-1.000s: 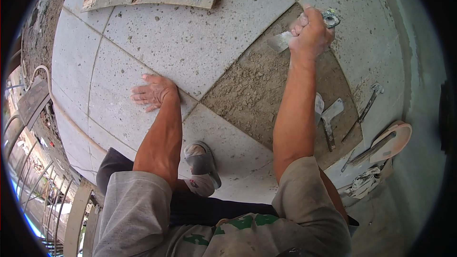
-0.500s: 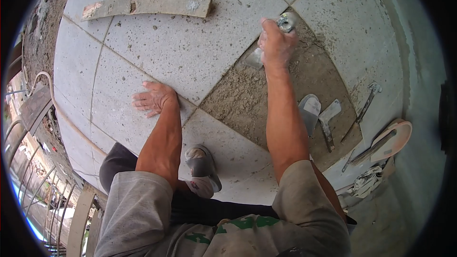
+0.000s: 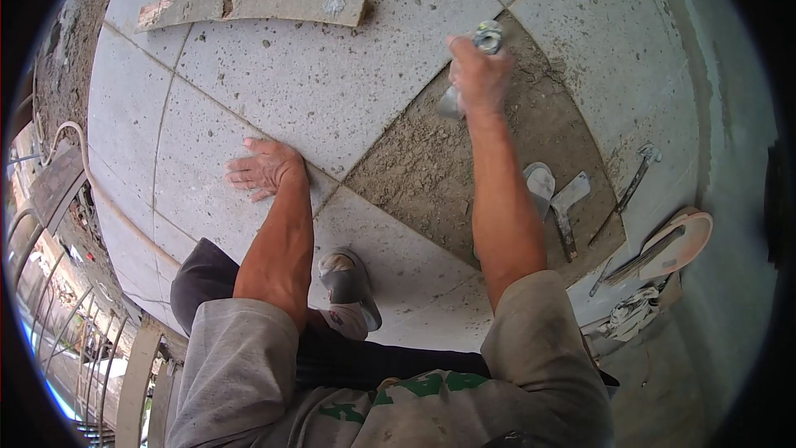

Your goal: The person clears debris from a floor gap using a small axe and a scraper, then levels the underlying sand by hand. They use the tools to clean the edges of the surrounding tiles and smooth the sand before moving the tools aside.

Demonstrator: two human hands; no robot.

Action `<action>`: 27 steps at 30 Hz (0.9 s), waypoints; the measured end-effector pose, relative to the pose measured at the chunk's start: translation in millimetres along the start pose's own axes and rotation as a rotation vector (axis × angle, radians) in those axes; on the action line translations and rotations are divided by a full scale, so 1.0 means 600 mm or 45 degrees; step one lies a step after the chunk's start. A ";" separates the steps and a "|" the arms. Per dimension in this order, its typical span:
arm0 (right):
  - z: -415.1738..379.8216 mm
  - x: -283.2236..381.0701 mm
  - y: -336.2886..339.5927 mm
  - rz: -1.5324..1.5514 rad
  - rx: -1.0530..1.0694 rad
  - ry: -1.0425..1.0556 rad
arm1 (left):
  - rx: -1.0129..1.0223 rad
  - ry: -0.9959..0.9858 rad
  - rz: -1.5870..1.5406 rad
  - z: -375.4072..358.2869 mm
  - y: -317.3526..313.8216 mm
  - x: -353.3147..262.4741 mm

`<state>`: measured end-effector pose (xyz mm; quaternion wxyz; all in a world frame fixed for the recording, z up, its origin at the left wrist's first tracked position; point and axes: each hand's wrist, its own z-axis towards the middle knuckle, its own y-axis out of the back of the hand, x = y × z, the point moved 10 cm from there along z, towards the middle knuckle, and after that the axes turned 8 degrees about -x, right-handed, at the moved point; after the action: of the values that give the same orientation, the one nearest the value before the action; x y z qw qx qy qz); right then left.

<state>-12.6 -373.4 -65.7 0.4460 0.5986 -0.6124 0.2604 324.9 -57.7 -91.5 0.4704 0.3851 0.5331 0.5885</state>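
Head view: a speckled grey tiled floor point(image 3: 290, 66) seen from above, with one square bay of mortar point(image 3: 419, 170) bare among the tiles.
Right grip point(image 3: 482, 76): fingers curled firmly round the handle of a trowel point(image 3: 450, 104) – the round handle end shows above the thumb side, and the hand is slightly blurred.
Trowel: in the right hand, over the upper part of the mortar near its left edge; whether the blade touches the mortar, I cannot tell.
Left grip point(image 3: 269, 168): fingers spread, palm down on a tile left of the bay, holding nothing.
Mortar: rough and crumbly on the left, smoother toward the lower right.
T-shaped tool point(image 3: 565, 207): on the lower right of the mortar, pale head up and dark handle down, beside a grey rounded object point(image 3: 539, 184) partly behind the right forearm.
Hammer point(image 3: 637, 178): lying aslant at the bay's right edge, its head over the neighbouring tile.
Round-ended board point(image 3: 688, 242): right of the hammer, near a crumpled bundle point(image 3: 633, 314).
Wooden strip point(image 3: 274, 4): across the tiles at the upper left, well apart from both hands.
Left foot: in a grey sandal point(image 3: 347, 286), on a tile below the bay's left corner.
Hose point(image 3: 124, 217): along the left side of the tiles – near metal railings point(image 3: 87, 348).
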 end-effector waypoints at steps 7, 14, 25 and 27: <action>0.002 0.104 0.001 0.434 0.104 0.006 | -0.010 -0.007 0.022 0.003 -0.003 0.010; -0.021 0.075 0.020 0.191 0.040 0.131 | 0.040 0.011 -0.018 -0.002 0.007 -0.005; 0.000 0.103 0.008 0.496 0.048 0.077 | 0.061 0.009 -0.032 -0.005 -0.001 -0.012; -0.013 0.044 0.007 0.376 -0.166 -0.043 | 0.009 -0.022 0.023 -0.003 0.006 -0.009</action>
<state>-11.9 -379.5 -38.4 0.4304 0.4761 -0.7168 0.2726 324.0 -63.5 -87.8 0.4681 0.3969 0.5275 0.5874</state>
